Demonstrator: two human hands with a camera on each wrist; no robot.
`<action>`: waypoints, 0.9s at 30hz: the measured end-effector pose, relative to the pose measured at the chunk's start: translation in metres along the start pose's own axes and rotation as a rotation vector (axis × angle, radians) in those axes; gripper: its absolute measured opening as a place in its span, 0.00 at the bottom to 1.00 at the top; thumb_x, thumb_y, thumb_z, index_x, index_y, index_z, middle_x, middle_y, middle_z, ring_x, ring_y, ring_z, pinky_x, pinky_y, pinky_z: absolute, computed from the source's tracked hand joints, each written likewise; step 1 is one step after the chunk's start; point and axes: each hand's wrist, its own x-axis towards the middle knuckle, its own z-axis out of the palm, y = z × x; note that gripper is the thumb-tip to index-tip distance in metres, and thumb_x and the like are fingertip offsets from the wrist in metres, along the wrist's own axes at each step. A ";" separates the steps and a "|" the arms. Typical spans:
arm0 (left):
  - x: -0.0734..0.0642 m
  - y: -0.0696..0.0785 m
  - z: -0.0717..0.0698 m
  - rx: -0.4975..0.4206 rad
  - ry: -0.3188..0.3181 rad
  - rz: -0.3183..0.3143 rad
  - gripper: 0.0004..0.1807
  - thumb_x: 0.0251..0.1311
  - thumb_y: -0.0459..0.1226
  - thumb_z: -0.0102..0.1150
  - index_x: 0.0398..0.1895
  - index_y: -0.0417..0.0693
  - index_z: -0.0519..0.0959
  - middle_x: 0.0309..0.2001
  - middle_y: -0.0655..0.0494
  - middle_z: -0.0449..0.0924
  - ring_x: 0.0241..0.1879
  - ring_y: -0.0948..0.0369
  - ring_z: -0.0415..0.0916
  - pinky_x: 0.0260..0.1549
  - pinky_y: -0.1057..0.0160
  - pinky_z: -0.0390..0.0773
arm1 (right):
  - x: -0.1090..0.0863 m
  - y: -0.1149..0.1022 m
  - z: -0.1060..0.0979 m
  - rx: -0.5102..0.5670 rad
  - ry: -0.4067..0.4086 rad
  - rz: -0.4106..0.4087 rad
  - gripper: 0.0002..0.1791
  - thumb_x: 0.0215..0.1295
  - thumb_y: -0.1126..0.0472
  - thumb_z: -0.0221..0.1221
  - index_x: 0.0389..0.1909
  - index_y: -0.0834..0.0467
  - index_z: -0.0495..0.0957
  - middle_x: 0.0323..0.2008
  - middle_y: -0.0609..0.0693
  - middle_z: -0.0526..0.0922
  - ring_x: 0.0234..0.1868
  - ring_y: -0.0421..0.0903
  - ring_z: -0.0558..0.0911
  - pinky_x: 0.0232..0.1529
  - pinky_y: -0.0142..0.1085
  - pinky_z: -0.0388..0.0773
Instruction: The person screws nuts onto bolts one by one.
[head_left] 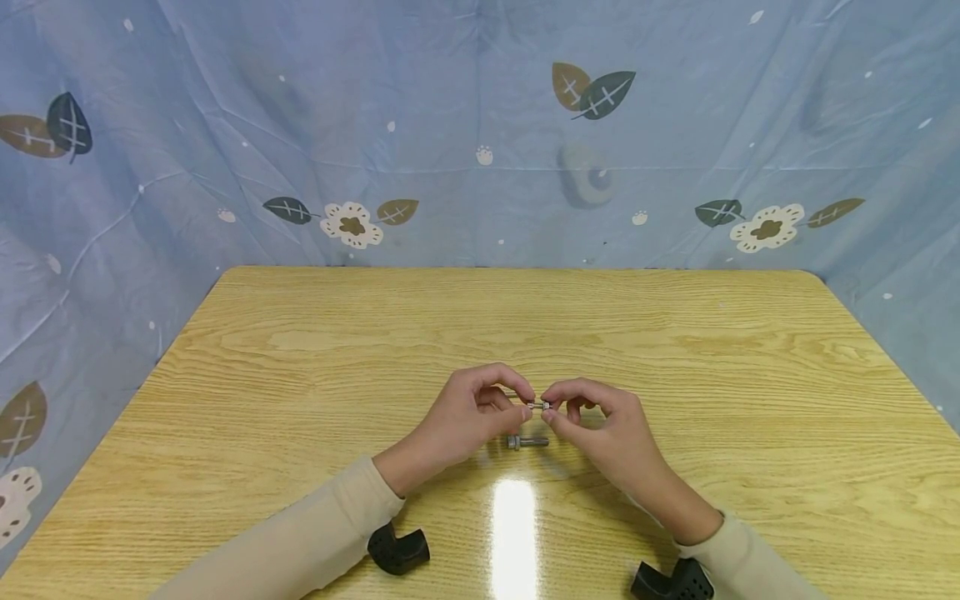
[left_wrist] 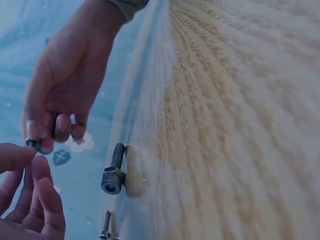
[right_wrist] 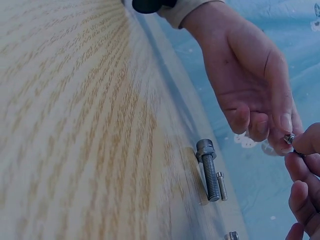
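Note:
A small metal bolt (head_left: 537,406) spans the gap between both hands, held above the table. My left hand (head_left: 468,412) pinches its left end between thumb and forefinger. The right hand (head_left: 611,421) pinches its other end, where a wider part, head or nut, is mostly covered by the fingertips. Just below the hands lies a large bolt (head_left: 528,442) with a nut close to its head, also plain in the left wrist view. Past it, a thin small bolt (right_wrist: 222,186) rests on the table in the right wrist view, partly hidden behind the left hand in the head view.
The wood-grain table (head_left: 337,333) reaches back to a blue curtain (head_left: 450,125) printed with leaves and flowers. Another small metal piece (right_wrist: 231,235) shows at the bottom edge of the right wrist view. Black mounts (head_left: 399,552) sit at both wrists.

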 end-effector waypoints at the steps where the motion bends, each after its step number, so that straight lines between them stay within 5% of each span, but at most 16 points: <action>1: 0.000 0.000 0.000 -0.002 -0.002 0.003 0.08 0.61 0.36 0.61 0.44 0.51 0.80 0.37 0.40 0.83 0.35 0.45 0.81 0.36 0.58 0.80 | 0.000 0.000 0.000 0.000 -0.001 -0.002 0.08 0.59 0.65 0.66 0.37 0.50 0.83 0.31 0.47 0.84 0.26 0.38 0.72 0.35 0.37 0.71; 11: 0.001 0.003 0.003 -0.018 0.013 -0.047 0.10 0.67 0.39 0.56 0.45 0.44 0.80 0.40 0.38 0.82 0.30 0.51 0.79 0.34 0.56 0.82 | 0.000 0.000 0.000 0.009 0.002 0.002 0.07 0.59 0.66 0.66 0.37 0.53 0.84 0.32 0.46 0.84 0.27 0.38 0.72 0.34 0.36 0.71; 18: 0.000 0.001 0.002 -0.005 0.021 -0.009 0.07 0.65 0.38 0.59 0.43 0.48 0.81 0.32 0.35 0.81 0.31 0.46 0.80 0.35 0.54 0.82 | 0.000 0.001 0.000 0.000 0.001 -0.002 0.08 0.59 0.66 0.66 0.37 0.51 0.84 0.32 0.43 0.84 0.27 0.38 0.73 0.34 0.37 0.72; 27: 0.000 -0.001 0.001 0.000 0.005 0.017 0.08 0.64 0.37 0.60 0.45 0.49 0.80 0.33 0.36 0.82 0.33 0.45 0.81 0.34 0.55 0.80 | -0.001 0.002 0.000 -0.003 -0.001 -0.009 0.09 0.59 0.67 0.66 0.38 0.50 0.83 0.32 0.43 0.84 0.27 0.38 0.72 0.34 0.37 0.71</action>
